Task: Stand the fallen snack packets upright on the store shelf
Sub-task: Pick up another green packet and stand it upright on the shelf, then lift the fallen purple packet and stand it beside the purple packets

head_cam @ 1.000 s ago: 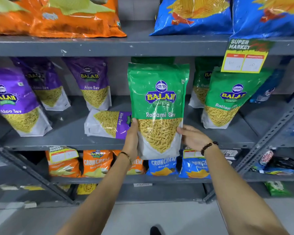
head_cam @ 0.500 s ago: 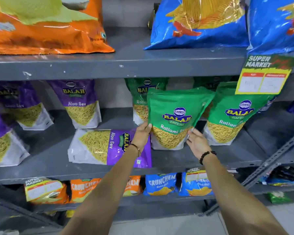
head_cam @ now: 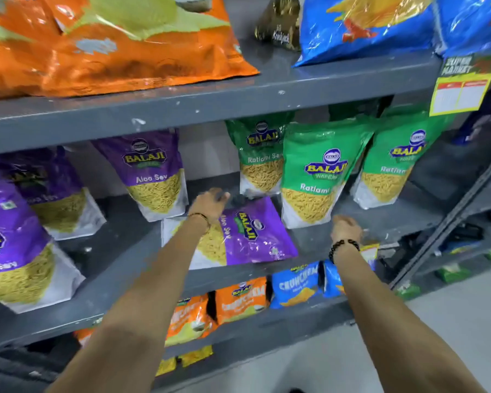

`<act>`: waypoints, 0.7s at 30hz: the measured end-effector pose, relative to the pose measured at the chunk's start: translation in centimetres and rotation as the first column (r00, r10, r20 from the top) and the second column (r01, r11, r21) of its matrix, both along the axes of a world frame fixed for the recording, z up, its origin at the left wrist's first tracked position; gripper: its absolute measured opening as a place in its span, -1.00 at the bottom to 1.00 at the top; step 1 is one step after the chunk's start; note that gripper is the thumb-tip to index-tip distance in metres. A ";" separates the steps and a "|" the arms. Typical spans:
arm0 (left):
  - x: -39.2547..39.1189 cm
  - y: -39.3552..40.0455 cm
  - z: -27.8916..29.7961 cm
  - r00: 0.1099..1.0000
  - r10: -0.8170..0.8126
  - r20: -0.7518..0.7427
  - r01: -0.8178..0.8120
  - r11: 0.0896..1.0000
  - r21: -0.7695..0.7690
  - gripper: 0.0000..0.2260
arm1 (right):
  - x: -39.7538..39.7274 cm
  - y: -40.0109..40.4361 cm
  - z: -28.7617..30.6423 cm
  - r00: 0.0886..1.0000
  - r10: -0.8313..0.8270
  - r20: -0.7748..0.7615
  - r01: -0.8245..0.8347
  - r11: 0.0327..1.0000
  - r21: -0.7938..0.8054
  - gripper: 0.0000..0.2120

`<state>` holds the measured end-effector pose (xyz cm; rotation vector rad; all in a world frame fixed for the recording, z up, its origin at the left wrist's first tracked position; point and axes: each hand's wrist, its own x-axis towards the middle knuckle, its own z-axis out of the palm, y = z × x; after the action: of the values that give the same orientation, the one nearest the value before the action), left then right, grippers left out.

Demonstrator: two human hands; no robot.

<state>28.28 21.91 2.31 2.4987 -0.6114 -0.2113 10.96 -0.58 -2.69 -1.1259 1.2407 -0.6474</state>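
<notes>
A purple Aloo Sev packet (head_cam: 253, 231) lies flat on its side on the grey middle shelf (head_cam: 380, 222). My left hand (head_cam: 210, 202) reaches over its far top edge and touches it; blur hides whether the fingers grip it. A green Ratlami Sev packet (head_cam: 315, 177) stands upright just right of the fallen one, leaning slightly back. My right hand (head_cam: 346, 226) hovers just below that packet's base, apart from it, with nothing in it.
Two more green packets (head_cam: 262, 163) (head_cam: 394, 165) stand behind and right. Upright purple packets (head_cam: 153, 177) (head_cam: 12, 245) fill the left. Big orange (head_cam: 111, 46) and blue (head_cam: 366, 24) bags lie on the shelf above. A price tag (head_cam: 462, 89) hangs at right. Crunchem packets (head_cam: 298, 285) sit below.
The green packet went from both hands onto the shelf and now stands free. My right hand dropped away from it. My left hand moved left onto the fallen purple packet.
</notes>
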 end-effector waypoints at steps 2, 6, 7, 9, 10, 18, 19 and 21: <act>1.4 3.0 0.1 0.999 -0.029 -0.033 0.036 0.966 0.258 -0.52 | -0.6 3.3 -0.3 0.995 -0.025 -0.094 0.027 0.999 0.023 -0.80; 2.7 6.8 -1.0 0.987 -0.072 -0.145 0.127 0.899 0.419 -0.42 | -1.3 10.3 0.4 0.981 0.184 -0.066 -0.174 0.975 0.136 -0.62; 2.6 7.2 -1.2 0.984 -0.087 -0.156 0.147 0.890 0.431 -0.41 | -1.2 11.9 0.7 0.971 0.238 -0.032 -0.230 0.959 0.165 -0.59; 2.2 7.7 -1.5 0.985 -0.096 -0.142 0.150 0.885 0.441 -0.35 | -1.0 14.5 1.1 0.955 0.292 0.049 -0.294 0.920 0.259 -0.56; 2.0 7.8 -1.4 0.988 -0.096 -0.124 0.141 0.885 0.443 -0.34 | -0.8 15.6 1.2 0.949 0.306 0.073 -0.314 0.900 0.301 -0.54; 0.6 9.8 -4.0 0.926 0.005 -0.378 -0.006 1.000 -0.002 -0.42 | -0.1 19.3 1.3 0.911 0.344 0.228 -0.412 0.716 0.564 -0.38; 0.4 9.9 -4.4 0.911 0.013 -0.411 -0.038 0.998 -0.052 -0.42 | -0.1 19.3 1.4 0.909 0.348 0.230 -0.416 0.707 0.572 -0.39; -0.3 9.8 -4.3 0.900 0.007 -0.436 -0.064 0.991 -0.116 -0.54 | 0.1 18.9 1.2 0.909 0.353 0.221 -0.413 0.694 0.590 -0.39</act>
<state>27.97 31.71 -2.02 2.2310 -0.3777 -0.6750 11.02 18.36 -1.51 -0.7338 0.9794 0.0583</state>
